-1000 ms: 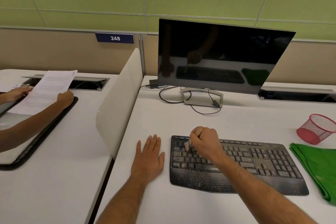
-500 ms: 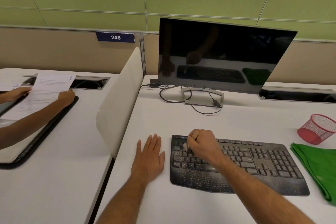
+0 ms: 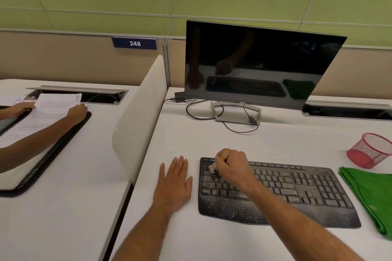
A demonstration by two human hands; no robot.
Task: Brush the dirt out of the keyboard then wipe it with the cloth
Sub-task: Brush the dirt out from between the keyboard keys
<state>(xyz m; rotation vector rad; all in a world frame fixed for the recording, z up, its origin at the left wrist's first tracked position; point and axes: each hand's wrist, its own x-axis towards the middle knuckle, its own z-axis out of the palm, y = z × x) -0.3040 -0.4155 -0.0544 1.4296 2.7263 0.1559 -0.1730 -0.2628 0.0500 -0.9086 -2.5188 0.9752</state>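
right hand (image 3: 232, 166) grips brush (image 3: 214, 169) on keyboard (image 3: 297, 193) | left hand (image 3: 175, 182) flat on desk (image 3: 265, 140) | green cloth (image 3: 373, 193) right

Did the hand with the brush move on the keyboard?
Yes. The right hand with the brush slid toward the keyboard's far left corner.

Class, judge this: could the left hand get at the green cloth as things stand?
Probably not easily: the left hand lies flat left of the keyboard, the green cloth beyond its far right end, and the brushing right hand crosses between.
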